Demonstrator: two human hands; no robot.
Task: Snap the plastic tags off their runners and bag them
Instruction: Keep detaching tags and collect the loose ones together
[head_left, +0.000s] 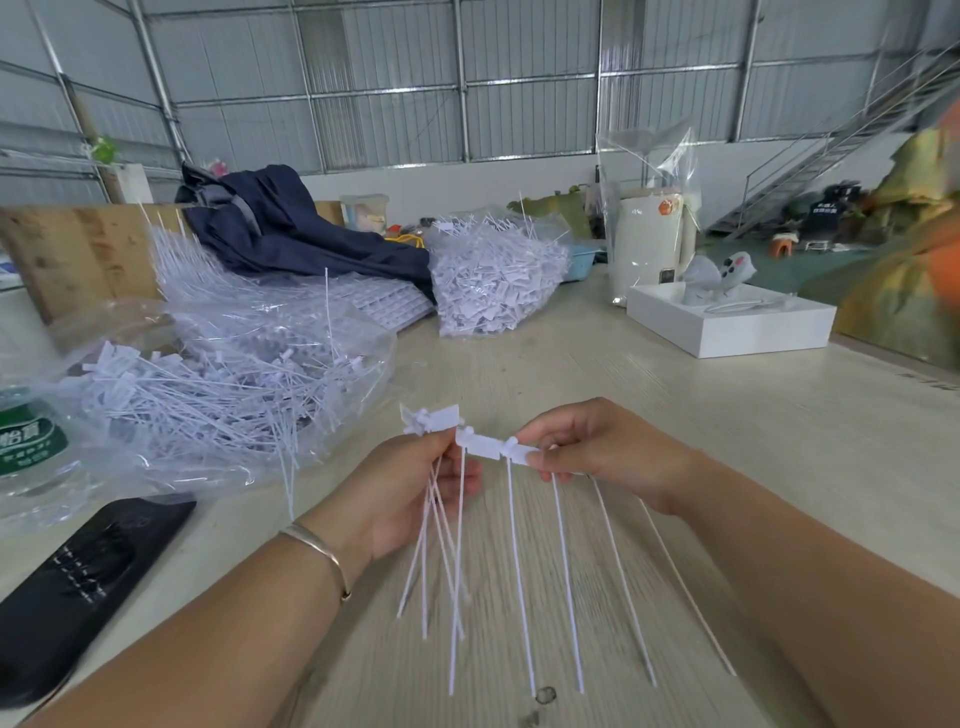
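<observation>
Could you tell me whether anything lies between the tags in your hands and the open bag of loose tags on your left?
Nothing visible does. The left hand and right hand hold the tags above bare table; the open bag lies just left, its mouth facing them.

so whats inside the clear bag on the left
The clear bag holds a loose heap of white tags with long thin tails, lying in all directions. What lies beneath the heap inside the bag is covered.
</observation>
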